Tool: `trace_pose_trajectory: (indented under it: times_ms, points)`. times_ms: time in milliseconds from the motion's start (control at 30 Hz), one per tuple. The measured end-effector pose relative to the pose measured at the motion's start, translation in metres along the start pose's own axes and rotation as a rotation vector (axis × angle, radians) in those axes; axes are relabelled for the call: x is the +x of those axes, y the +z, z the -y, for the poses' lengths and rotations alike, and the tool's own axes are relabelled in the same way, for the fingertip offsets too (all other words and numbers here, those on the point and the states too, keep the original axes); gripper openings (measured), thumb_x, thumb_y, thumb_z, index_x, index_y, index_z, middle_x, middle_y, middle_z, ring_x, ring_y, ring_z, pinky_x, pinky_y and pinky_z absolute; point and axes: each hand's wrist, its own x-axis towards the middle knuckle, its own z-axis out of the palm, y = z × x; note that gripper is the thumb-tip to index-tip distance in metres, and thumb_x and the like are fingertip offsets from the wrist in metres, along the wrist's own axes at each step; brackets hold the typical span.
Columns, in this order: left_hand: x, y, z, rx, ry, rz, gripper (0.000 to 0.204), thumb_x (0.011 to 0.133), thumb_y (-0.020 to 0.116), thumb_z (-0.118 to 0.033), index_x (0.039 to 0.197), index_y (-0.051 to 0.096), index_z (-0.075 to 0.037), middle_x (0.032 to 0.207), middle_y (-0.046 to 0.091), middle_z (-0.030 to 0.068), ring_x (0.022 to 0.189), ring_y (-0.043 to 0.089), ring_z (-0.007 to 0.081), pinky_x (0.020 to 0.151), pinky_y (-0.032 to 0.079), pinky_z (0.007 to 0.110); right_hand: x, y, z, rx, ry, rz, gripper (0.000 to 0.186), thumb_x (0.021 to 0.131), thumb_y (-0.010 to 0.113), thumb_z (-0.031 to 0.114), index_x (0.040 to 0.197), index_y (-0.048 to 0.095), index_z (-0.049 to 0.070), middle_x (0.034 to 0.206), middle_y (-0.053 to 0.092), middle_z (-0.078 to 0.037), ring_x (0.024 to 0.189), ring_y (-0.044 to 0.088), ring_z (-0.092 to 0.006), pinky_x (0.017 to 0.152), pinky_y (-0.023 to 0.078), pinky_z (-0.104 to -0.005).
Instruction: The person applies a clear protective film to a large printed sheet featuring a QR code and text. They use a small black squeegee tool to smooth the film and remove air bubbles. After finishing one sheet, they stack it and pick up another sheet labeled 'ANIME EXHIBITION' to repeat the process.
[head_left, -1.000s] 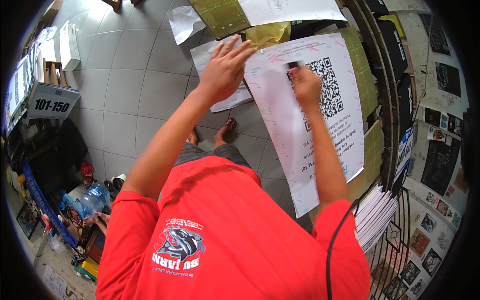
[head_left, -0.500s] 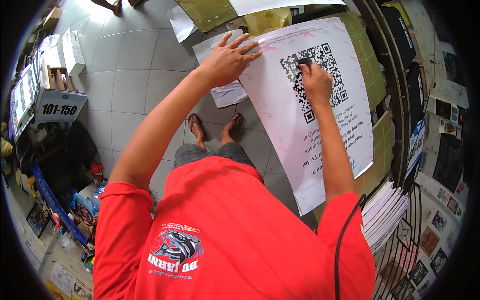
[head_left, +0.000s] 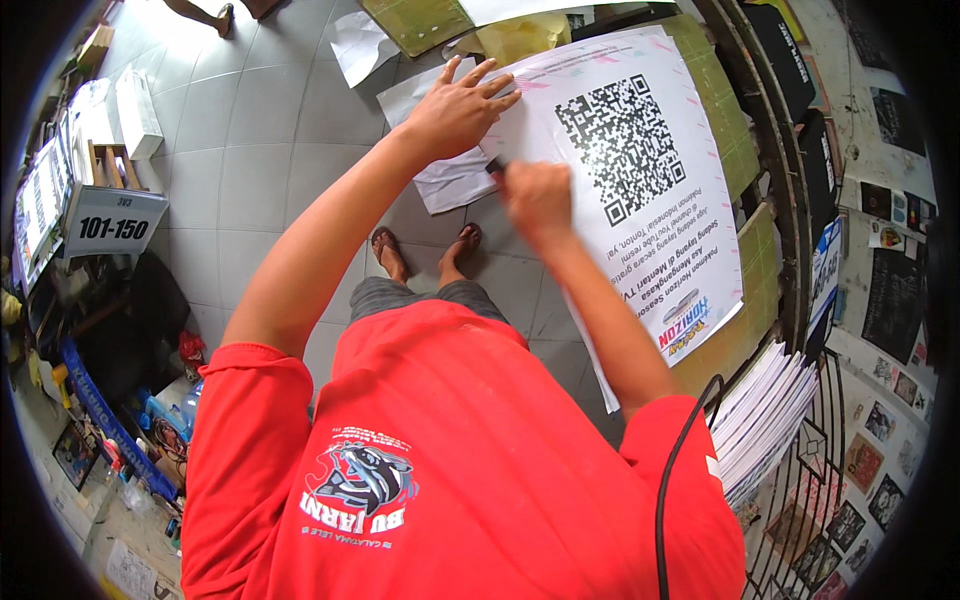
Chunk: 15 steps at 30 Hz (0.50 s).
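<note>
QR-code poster [head_left: 635,165] upper right of frame, over green cutting mat [head_left: 730,135]. Left hand [head_left: 455,118] upper centre, fingers spread at poster's upper-left edge. Right hand [head_left: 538,203], blurred, gripping small black tool [head_left: 495,166] near poster's left edge.

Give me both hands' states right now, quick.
Left hand: open, spread at the edge of the white poster.
Right hand: closed, holding a small black object.

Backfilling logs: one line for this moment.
left hand: touching poster; right hand: holding black tool at poster's left edge; poster: over green mat
</note>
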Motion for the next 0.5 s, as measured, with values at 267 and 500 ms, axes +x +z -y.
trace_pose_trajectory:
  times_ms: [267, 500]
  points:
    - [-0.006, 0.001, 0.008, -0.077, -0.026, 0.016, 0.045, 0.095, 0.046, -0.020, 0.140, 0.044, -0.020, 0.148, 0.036, 0.0014, 0.141, 0.023, 0.0240, 0.114, 0.017, 0.054, 0.049, -0.020, -0.088, 0.284, 0.440, -0.008, 0.041, 0.091, 0.053, 0.040, 0.068, 0.055, 0.006, 0.060, 0.059, -0.015, 0.059, 0.059, -0.0351, 0.061, 0.043, -0.0480]
    - [-0.008, 0.007, 0.006, -0.157, -0.045, 0.012, 0.049, 0.095, 0.046, -0.021, 0.142, 0.039, -0.015, 0.149, 0.034, 0.0000, 0.142, 0.020, 0.0238, 0.116, 0.013, 0.052, 0.066, 0.014, -0.111, 0.035, 0.272, -0.024, 0.042, 0.092, 0.049, 0.043, 0.074, 0.059, 0.006, 0.065, 0.063, -0.016, 0.063, 0.063, -0.0352, 0.064, 0.044, -0.0469]
